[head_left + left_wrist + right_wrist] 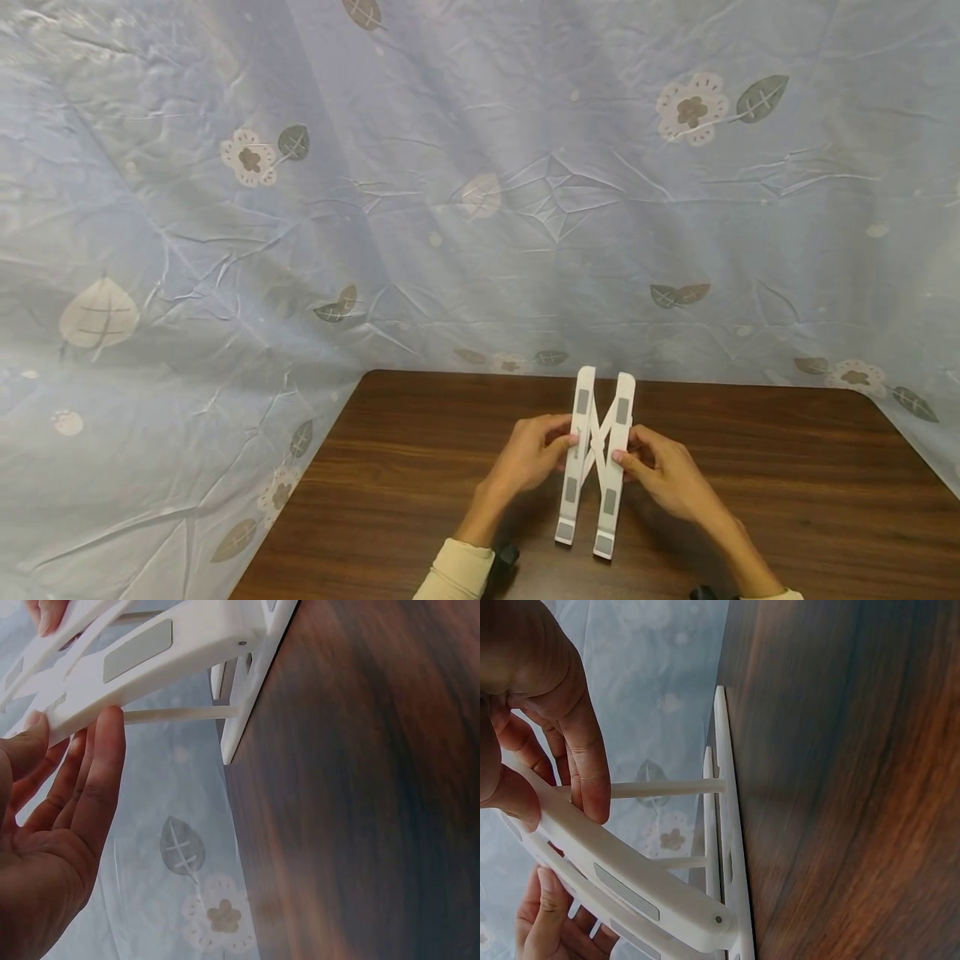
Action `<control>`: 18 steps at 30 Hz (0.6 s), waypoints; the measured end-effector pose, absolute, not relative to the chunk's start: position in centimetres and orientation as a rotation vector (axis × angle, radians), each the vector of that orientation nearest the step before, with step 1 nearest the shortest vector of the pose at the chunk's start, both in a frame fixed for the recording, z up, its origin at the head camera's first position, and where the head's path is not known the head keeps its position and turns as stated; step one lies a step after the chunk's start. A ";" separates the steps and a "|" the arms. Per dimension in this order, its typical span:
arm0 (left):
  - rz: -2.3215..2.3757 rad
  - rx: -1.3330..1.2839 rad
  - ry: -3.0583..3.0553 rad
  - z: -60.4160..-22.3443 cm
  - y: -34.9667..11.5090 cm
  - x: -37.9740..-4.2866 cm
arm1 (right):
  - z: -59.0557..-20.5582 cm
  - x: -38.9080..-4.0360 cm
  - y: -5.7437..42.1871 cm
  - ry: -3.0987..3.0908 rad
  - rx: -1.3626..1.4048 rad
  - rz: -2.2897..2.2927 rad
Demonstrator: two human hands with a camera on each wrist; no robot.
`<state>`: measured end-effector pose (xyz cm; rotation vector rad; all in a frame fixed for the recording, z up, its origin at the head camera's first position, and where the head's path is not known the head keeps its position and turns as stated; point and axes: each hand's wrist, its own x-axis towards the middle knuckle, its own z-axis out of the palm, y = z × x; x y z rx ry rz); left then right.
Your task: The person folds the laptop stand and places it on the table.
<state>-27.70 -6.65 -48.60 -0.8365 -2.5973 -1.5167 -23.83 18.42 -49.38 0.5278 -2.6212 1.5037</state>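
A white foldable laptop stand (597, 444) with grey pads stands on the table, its two long rails joined by crossed bars. My left hand (528, 454) grips the left rail near its middle, thumb on top and fingers at the outer side. On the opposite rail, my right hand (670, 477) pinches the edge with thumb and fingers. In the left wrist view, the laptop stand (210, 634) has its upper rails raised on thin struts above its base. The right wrist view shows the base of the stand (739, 847) touching the tabletop.
The dark wood-grain table (787, 467) has rounded far corners. A pale blue-grey sheet with leaf and flower prints (480, 250) hangs behind it and along its left side. Beige sleeves (457, 571) and black wrist gear (504, 560) sit at the near edge.
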 end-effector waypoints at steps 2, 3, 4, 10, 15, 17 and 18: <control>-1.514 -0.836 -2.601 -48.6 -6.6 -27.6 | -49.3 -23.9 18.3 -2.621 0.526 1.510; -1.520 -0.832 -2.604 -48.6 -6.5 -27.6 | -49.3 -23.9 18.2 -2.619 0.526 1.516; -1.528 -0.828 -2.606 -48.6 -6.5 -27.5 | -49.3 -23.9 18.1 -2.618 0.528 1.518; -1.588 -0.830 -2.588 -48.7 -6.0 -27.4 | -49.4 -24.0 17.7 -2.599 0.551 1.553; -1.597 -0.852 -2.588 -48.7 -5.4 -27.2 | -49.5 -24.2 17.4 -2.594 0.566 1.552; -1.582 -0.862 -2.590 -48.7 -5.3 -27.2 | -49.6 -24.3 17.4 -2.601 0.558 1.543; -1.573 -0.864 -2.592 -48.7 -5.3 -27.2 | -49.6 -24.3 17.3 -2.606 0.551 1.540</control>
